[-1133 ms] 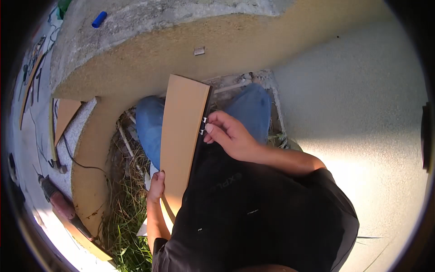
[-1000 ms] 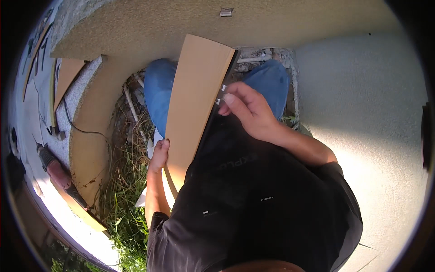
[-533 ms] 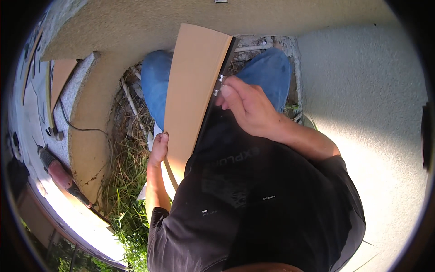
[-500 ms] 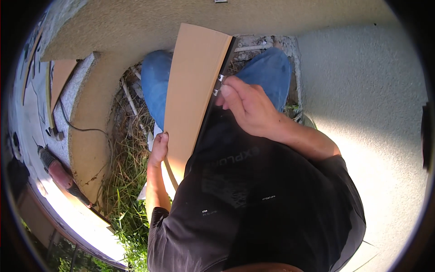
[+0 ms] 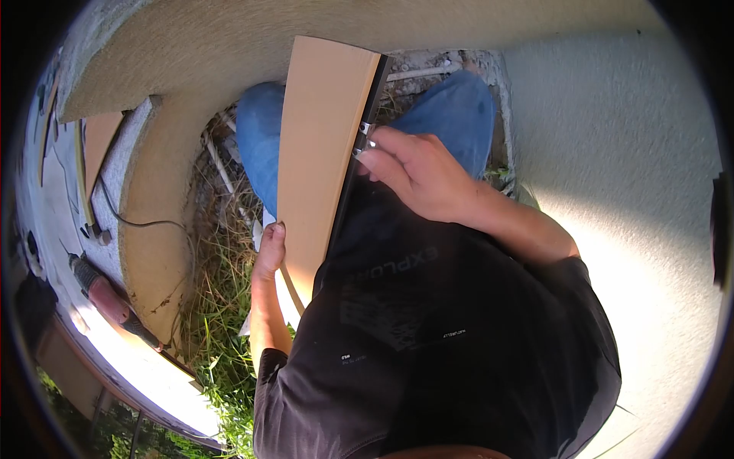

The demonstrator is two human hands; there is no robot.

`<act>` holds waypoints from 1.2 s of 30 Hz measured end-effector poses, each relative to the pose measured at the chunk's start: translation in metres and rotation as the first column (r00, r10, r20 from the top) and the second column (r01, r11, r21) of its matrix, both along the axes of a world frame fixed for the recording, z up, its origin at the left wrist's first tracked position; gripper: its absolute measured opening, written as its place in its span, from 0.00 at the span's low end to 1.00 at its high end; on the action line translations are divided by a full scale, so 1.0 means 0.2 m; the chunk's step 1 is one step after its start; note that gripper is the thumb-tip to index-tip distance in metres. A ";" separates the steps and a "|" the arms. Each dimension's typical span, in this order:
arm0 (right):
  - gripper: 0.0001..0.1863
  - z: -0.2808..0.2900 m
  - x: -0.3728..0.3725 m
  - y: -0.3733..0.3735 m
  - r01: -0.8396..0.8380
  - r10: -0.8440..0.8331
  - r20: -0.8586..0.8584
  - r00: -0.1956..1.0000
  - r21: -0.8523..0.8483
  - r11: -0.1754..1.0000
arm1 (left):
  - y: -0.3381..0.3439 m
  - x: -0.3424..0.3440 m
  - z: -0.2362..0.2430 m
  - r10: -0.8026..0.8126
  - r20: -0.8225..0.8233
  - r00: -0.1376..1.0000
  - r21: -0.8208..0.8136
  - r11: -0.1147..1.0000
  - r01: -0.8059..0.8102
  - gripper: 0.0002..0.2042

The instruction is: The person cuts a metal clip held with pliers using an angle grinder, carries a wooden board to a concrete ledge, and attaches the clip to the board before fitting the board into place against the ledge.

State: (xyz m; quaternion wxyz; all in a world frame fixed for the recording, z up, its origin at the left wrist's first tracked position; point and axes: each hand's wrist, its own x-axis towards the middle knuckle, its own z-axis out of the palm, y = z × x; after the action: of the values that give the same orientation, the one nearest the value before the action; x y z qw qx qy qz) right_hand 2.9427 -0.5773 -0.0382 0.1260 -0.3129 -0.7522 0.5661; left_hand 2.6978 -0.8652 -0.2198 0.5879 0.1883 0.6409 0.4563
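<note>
A long tan plank (image 5: 317,153) with a black strip along its right edge stands between my knees, its lower end against my shirt. My left hand (image 5: 271,249) is closed on the plank's left edge, the thumb on its face. At the black edge strip (image 5: 372,88), my right hand (image 5: 424,176) pinches a small shiny metal clip (image 5: 365,128) between thumb and fingers. The clip sits against the strip; whether it is seated in it I cannot tell. My fingers cover part of the clip.
A red and black power drill (image 5: 111,302) lies on the ledge at left, near a hammer-like tool (image 5: 93,231) and a tan board piece (image 5: 99,145). A cable (image 5: 145,224) hangs over the curved wall. Grass (image 5: 222,329) grows at my left; a rough wall (image 5: 604,130) rises at right.
The plank has shifted slightly left in view and shows more of its black edge. My right hand has moved a little left with the clip, while my left hand keeps its grip.
</note>
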 end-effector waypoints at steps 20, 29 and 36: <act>0.26 -0.11 0.01 0.07 -0.152 0.066 -0.223 0.973 -0.396 0.905 | -0.11 -0.08 -0.16 -0.189 0.026 0.982 -0.017 0.982 0.189 0.43; 0.12 -0.17 0.00 0.05 -0.180 0.084 -0.316 0.945 -0.288 0.940 | -0.09 -0.08 -0.14 -0.205 0.058 0.977 -0.018 0.978 0.206 0.43; 0.12 -0.12 -0.04 0.03 -0.057 -0.025 -0.201 0.979 -0.387 0.920 | -0.03 -0.08 -0.07 -0.246 0.013 0.969 -0.025 0.969 0.246 0.45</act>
State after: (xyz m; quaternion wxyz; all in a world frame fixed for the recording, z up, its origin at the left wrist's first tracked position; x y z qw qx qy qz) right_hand 2.9342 -0.5711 -0.0629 0.1320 -0.2664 -0.6098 0.7346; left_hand 2.6824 -0.8706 -0.2330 0.6456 0.2562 0.6156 0.3722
